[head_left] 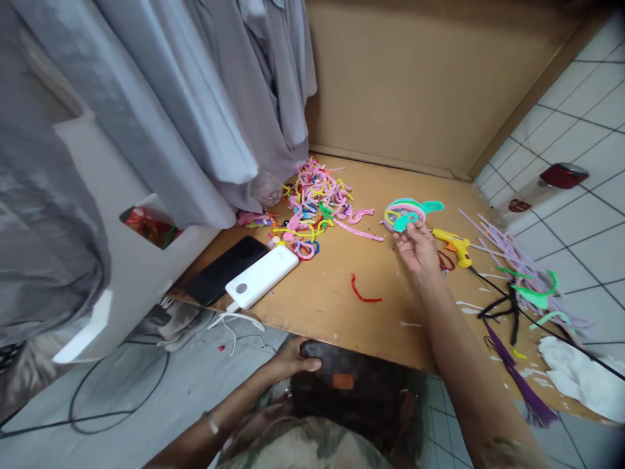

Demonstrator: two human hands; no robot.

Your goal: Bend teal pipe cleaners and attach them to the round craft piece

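Observation:
My right hand point(414, 246) reaches over the wooden table point(312, 306), its fingers pinched on the near edge of a round craft piece point(404, 215) in pink, teal and yellow fuzzy stems, with a green strip sticking out to the right. Below the table's front edge, my left hand point(295, 361) has its fingers and thumb closed on the corner of a dark brown bag point(361, 384) on my lap. A yellow glue gun point(453, 246) lies just right of my right hand. A bent red stem point(362, 291) lies in front of it.
A tangled pile of coloured stems point(317, 202) lies at the back left, near a black phone point(227, 270) and a white power bank point(262, 277). Purple stems point(532, 280), a purple tassel point(520, 381) and white tissue point(583, 378) are at the right. Grey clothes point(195, 85) hang at left.

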